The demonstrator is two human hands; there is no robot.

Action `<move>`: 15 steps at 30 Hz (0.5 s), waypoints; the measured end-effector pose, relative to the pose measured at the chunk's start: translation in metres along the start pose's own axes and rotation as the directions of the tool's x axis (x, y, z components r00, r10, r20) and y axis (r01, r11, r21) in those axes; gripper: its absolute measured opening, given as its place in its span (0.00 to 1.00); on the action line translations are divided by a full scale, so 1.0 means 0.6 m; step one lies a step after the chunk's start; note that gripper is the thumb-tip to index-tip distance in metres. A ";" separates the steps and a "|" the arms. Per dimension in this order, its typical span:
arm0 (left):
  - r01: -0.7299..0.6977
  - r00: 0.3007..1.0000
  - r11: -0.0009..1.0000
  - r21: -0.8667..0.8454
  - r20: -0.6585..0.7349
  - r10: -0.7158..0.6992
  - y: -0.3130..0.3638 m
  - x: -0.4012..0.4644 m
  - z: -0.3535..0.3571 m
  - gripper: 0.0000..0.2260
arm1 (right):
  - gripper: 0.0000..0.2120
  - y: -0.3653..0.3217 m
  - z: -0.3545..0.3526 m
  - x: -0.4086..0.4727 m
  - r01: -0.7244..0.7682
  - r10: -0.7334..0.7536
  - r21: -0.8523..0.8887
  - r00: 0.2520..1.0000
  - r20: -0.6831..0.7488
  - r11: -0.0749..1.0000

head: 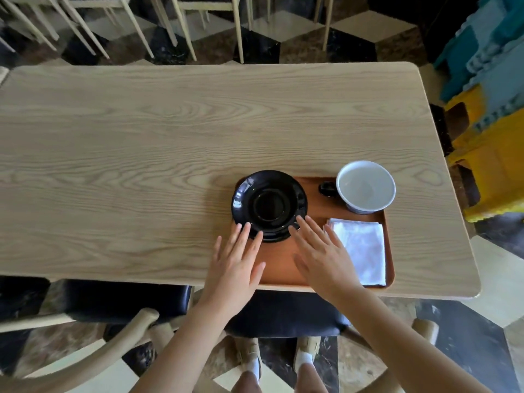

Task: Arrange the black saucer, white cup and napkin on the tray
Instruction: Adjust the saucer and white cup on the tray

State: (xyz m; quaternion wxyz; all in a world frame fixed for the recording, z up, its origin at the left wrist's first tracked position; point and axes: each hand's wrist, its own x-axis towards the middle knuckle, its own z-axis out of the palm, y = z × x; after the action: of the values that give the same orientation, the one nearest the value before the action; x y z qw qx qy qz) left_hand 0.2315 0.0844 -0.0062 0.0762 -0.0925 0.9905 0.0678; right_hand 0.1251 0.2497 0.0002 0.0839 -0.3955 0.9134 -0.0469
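A glossy black saucer (269, 205) rests on the left end of a brown wooden tray (283, 265), overhanging its left and far edges. The white cup (365, 187) with a dark handle stands at the tray's far right corner. A folded white napkin (360, 249) lies flat on the tray's right side, in front of the cup. My left hand (236, 265) is flat with fingers spread, its fingertips at the saucer's near-left rim. My right hand (323, 256) is also spread, fingertips at the saucer's near-right rim, its edge beside the napkin. Neither hand grips anything.
The tray sits near the front right of a long light wooden table (170, 131). A dark-cushioned chair (113, 302) stands under the table's near edge. More chairs (170, 24) line the far side. Yellow and blue foam blocks (493, 109) stand to the right.
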 end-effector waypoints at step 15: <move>-0.088 0.996 0.993 -0.079 0.021 0.090 -0.007 -0.058 0.009 0.24 | 0.23 -0.040 0.007 -0.062 -0.086 0.088 0.059 0.995 -0.041 0.995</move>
State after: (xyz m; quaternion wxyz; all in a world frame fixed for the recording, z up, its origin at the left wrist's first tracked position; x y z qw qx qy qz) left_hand 0.2669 0.0870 -0.0062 0.0816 -0.0505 0.9892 0.1109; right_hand 0.1682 0.2603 0.0040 0.0773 -0.3516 0.9297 -0.0779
